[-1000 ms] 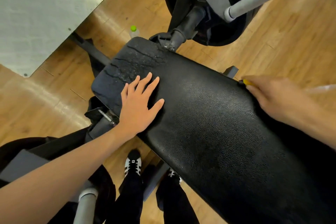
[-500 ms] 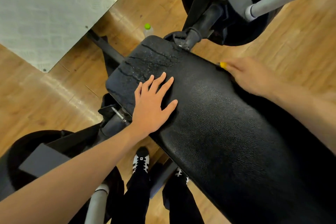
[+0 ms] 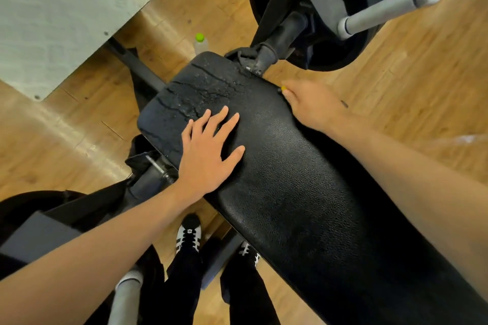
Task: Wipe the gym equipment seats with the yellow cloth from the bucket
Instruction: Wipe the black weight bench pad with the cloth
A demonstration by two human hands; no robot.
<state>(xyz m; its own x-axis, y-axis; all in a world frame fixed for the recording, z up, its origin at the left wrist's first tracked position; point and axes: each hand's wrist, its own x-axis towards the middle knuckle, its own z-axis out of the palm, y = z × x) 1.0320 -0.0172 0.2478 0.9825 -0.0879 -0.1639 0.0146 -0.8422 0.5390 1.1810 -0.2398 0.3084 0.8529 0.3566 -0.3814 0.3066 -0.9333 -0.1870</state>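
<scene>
Now my left hand (image 3: 208, 155) lies flat, fingers spread, on the seat (image 3: 285, 206); my right hand (image 3: 314, 105) clutches the yellow cloth (image 3: 283, 88) at the seat's far edge. I'd wipe in overlapping strokes, gently over its cracked end.

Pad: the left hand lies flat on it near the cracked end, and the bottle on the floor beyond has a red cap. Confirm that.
Not quite: the bottle has a green cap, not a red one, as the head view shows. The left hand does lie flat on the pad near its cracked end.
</scene>
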